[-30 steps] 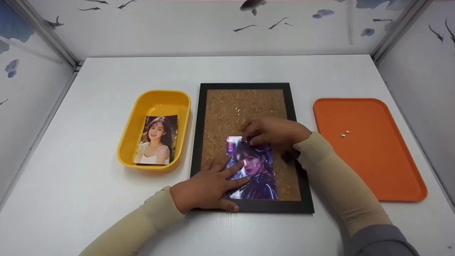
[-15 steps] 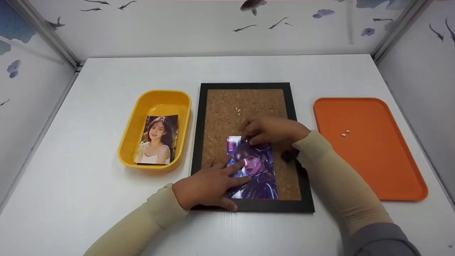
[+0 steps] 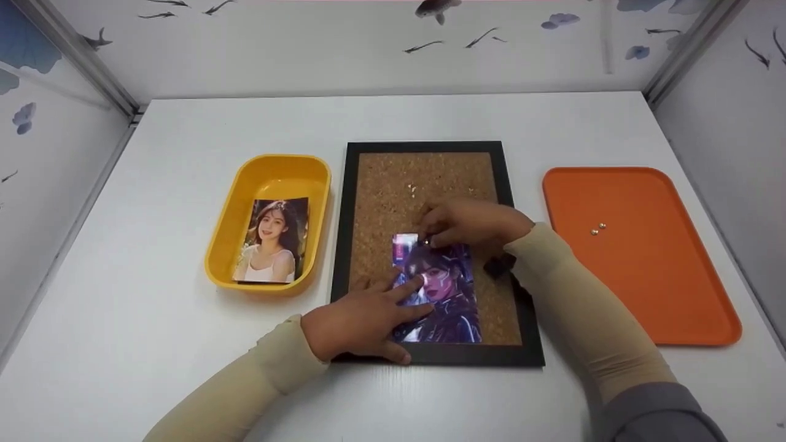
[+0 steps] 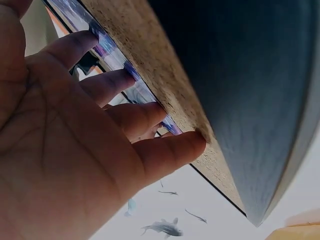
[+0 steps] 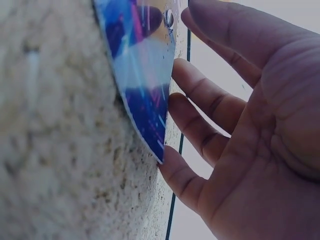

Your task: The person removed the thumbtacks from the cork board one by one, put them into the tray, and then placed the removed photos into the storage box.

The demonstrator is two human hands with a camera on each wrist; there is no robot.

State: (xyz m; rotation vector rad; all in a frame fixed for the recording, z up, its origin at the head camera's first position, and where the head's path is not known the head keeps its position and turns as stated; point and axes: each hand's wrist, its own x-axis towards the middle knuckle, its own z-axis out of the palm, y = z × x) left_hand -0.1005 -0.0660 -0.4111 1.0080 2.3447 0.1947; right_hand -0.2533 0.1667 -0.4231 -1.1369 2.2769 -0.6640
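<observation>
A glossy purple photo card [image 3: 451, 307] lies on the lower part of a black-framed corkboard [image 3: 387, 202]. My left hand [image 3: 362, 322] rests on its left side with fingers spread; in the left wrist view the fingertips [image 4: 192, 145] touch card and cork. My right hand [image 3: 470, 224] is at the card's top edge, fingers against the edge in the right wrist view. A round silver thumbtack [image 5: 170, 18] sits at the card's top, beside my right thumb [image 5: 225, 20], with a small gap between them. Its point is hidden.
A yellow tray [image 3: 221, 252] on the left holds a portrait photo [image 3: 270, 242]. The orange tray [image 3: 663, 282] on the right holds two small silver tacks [image 3: 599, 229]. Small shiny bits [image 3: 412, 189] show on the cork's upper part. Patterned white panels surround the table.
Both hands stay almost where they were. The right thumb and fingers shift slightly, and the silver tack head shows more clearly beside the thumb.
</observation>
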